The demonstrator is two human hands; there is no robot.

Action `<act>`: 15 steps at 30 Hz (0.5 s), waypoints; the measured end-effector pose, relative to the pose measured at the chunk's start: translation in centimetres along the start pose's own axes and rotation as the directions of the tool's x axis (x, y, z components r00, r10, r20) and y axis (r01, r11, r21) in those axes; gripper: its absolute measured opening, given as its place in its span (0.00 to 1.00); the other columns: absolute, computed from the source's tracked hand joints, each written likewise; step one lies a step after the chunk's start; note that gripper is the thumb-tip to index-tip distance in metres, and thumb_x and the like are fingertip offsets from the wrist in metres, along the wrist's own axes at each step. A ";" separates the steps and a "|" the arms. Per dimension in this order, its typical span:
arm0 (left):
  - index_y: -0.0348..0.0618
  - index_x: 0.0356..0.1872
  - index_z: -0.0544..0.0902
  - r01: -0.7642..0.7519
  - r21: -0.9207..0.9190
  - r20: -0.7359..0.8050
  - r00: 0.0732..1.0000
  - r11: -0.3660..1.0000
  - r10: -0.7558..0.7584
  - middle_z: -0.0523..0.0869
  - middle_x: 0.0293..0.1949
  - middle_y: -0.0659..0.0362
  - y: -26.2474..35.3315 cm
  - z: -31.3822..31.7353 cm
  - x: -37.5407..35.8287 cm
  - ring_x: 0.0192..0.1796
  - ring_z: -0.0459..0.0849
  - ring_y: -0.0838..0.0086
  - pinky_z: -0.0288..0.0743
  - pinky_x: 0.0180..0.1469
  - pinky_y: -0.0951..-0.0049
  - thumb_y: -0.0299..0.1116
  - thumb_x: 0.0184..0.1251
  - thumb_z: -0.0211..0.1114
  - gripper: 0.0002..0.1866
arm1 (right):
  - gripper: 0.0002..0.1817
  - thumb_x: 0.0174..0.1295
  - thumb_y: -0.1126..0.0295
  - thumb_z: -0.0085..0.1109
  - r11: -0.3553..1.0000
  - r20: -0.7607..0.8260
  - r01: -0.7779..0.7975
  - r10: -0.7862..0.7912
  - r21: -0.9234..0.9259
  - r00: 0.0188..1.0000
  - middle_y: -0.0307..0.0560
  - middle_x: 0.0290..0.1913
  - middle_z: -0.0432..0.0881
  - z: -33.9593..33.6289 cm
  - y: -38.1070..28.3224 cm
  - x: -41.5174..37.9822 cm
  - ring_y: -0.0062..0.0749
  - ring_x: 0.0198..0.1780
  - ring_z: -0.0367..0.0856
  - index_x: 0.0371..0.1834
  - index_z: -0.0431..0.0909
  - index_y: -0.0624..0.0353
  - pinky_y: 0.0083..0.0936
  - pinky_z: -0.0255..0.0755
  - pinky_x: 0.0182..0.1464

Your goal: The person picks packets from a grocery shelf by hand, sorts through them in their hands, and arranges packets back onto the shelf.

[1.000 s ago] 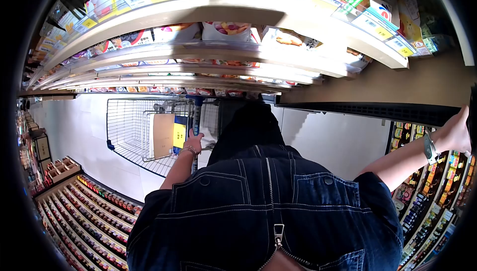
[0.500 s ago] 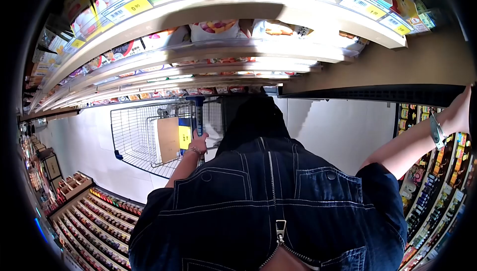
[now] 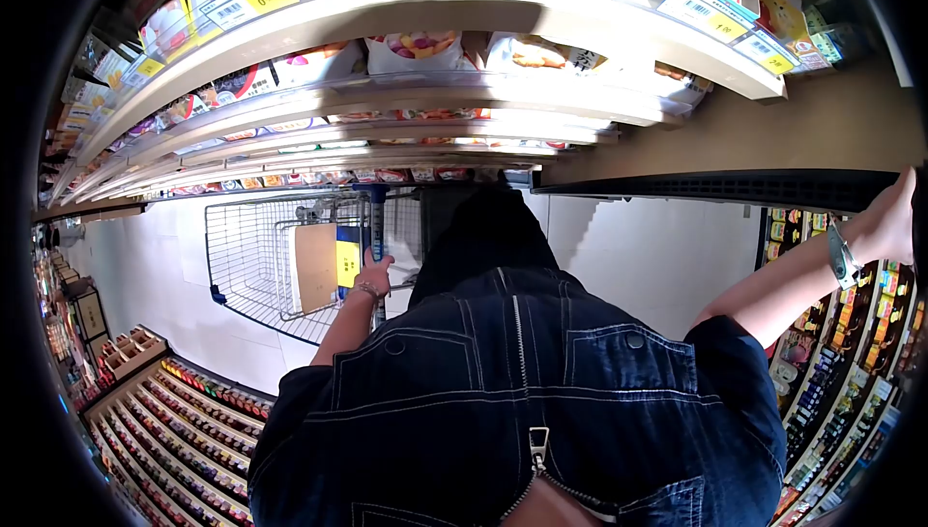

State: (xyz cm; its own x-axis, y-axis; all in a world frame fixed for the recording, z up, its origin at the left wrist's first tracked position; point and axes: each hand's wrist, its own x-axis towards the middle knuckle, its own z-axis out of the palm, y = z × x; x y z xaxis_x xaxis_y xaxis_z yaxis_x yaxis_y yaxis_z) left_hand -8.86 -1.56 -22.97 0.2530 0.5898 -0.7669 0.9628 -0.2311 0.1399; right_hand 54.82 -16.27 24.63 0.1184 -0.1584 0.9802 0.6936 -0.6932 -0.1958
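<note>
My left hand [image 3: 375, 277], with a bracelet at the wrist, is closed around the blue handle [image 3: 377, 222] of a wire shopping cart [image 3: 253, 254]. Inside the cart's frame is a brown panel [image 3: 314, 268] beside a blue and yellow sign [image 3: 346, 261]. Far to the right my right hand [image 3: 891, 218] reaches out past the end of the shelving, a watch [image 3: 843, 256] on its wrist. Its fingers disappear into the dark rim of the view, so whether it grips anything is hidden.
Ahead stands a tall shelf unit [image 3: 425, 19] with packaged foods and price tags [image 3: 253, 1]. More stocked shelves line the lower left [image 3: 184, 430] and the right [image 3: 851, 372]. Pale floor tiles [image 3: 628, 237] run between them.
The cart, shelves and both arms appear slightly further left in the view. My left hand keeps its hold on the handle; the right arm stays stretched out.
</note>
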 end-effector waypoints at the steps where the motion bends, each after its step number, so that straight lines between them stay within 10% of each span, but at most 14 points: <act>1: 0.63 0.51 0.70 0.009 -0.002 0.002 1.000 1.000 -0.009 0.47 0.66 0.43 0.2 0.0 0.0 0.53 0.73 0.49 0.68 0.54 0.60 0.29 0.54 0.50 0.21 | 0.36 0.33 0.43 0.69 0.999 0.009 0.034 -0.034 -0.035 0.999 0.53 0.19 0.76 0.0 0.1 0.2 0.36 0.23 0.74 0.15 0.73 0.76 0.30 0.71 0.29; 8: 0.62 0.51 0.70 0.011 0.032 -0.069 0.998 0.999 -0.009 0.47 0.66 0.43 0.2 0.8 0.2 0.53 0.73 0.50 0.68 0.55 0.61 0.25 0.50 0.49 0.24 | 0.38 0.35 0.40 0.65 0.881 0.153 0.022 0.057 -0.472 0.987 0.61 0.19 0.76 0.6 0.7 -0.5 0.45 0.28 0.73 0.17 0.74 0.76 0.33 0.68 0.40; 11: 0.61 0.52 0.70 0.016 0.029 -0.050 0.999 0.999 -0.015 0.46 0.66 0.44 0.7 0.0 -0.6 0.53 0.74 0.50 0.69 0.55 0.62 0.23 0.49 0.52 0.26 | 0.41 0.38 0.46 0.66 0.960 0.262 -0.007 0.083 -0.280 0.962 0.65 0.36 0.67 -0.8 -1.6 -0.7 0.47 0.41 0.67 0.38 0.63 0.78 0.39 0.62 0.49; 13: 0.61 0.52 0.70 0.005 0.019 -0.029 1.000 1.000 -0.005 0.46 0.66 0.44 1.0 -0.7 -1.1 0.53 0.74 0.51 0.69 0.55 0.63 0.23 0.48 0.54 0.26 | 0.49 0.46 0.48 0.61 0.987 0.068 0.102 -0.111 0.125 0.992 0.65 0.52 0.55 -2.8 -7.2 -2.0 0.50 0.53 0.59 0.60 0.46 0.73 0.45 0.56 0.54; 15: 0.60 0.52 0.69 -0.013 0.007 -0.022 1.000 1.000 0.013 0.45 0.66 0.44 0.9 -0.8 -1.2 0.53 0.74 0.51 0.69 0.55 0.63 0.23 0.48 0.55 0.27 | 0.49 0.47 0.48 0.59 0.994 0.078 0.067 -0.074 0.089 0.994 0.64 0.49 0.56 -2.9 -7.9 -2.0 0.50 0.50 0.59 0.59 0.45 0.73 0.45 0.56 0.52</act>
State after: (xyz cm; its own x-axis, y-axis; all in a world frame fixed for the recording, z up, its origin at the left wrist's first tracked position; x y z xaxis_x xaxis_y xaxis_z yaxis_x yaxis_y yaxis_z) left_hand -8.22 -1.90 -21.40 0.2676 0.6037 -0.7509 0.9588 -0.2439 0.1456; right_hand 46.99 -12.54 24.17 0.1216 -0.0509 0.9913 0.7605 -0.6370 -0.1260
